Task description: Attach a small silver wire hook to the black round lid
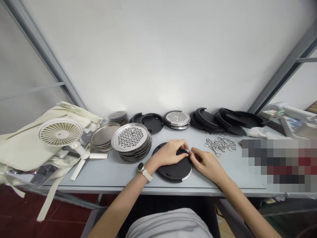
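A round black disc, with a strip of shiny metal edge showing at its lower right, lies flat near the table's front edge. My left hand rests over it from the left, thumb and fingers bent toward each other at its upper right rim. Just across from them, my right hand has its thumb and fingers pinched together at the same rim. A tiny light bit shows between the two sets of fingertips, too small to name. To the right lies a loose pile of bent metal wire clips.
Left of the disc stands a stack of round metal grater plates, beside plain metal plates. Behind are black round holders, perforated metal discs and more black holders. A white fan and cream bag occupy the far left.
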{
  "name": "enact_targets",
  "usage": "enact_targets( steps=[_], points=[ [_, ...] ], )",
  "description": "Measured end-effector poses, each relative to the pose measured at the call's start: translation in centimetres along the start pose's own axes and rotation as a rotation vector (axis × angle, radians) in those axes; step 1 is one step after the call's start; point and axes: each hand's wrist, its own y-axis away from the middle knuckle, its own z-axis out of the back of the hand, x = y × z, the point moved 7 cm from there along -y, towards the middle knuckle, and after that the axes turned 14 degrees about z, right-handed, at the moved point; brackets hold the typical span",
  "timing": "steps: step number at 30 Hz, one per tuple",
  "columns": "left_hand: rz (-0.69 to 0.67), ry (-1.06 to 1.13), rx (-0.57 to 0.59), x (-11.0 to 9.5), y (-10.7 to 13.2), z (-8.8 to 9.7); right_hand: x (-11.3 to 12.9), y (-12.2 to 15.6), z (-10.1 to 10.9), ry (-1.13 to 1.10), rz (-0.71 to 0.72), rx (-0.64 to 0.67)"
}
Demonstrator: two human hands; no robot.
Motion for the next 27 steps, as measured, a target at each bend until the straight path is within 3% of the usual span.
enact_targets(
  steps=[12,27],
  points=[
    [-0.013,0.003,0.024,0.1,0.0,-0.3,-0.2,0.1,0.5,-0.064,-0.008,-0.056],
    [-0.060,-0.075,-0.039,0.0,0.0,-0.1,-0.2,-0.6,-0.7,-0.067,0.023,0.056]
  ],
)
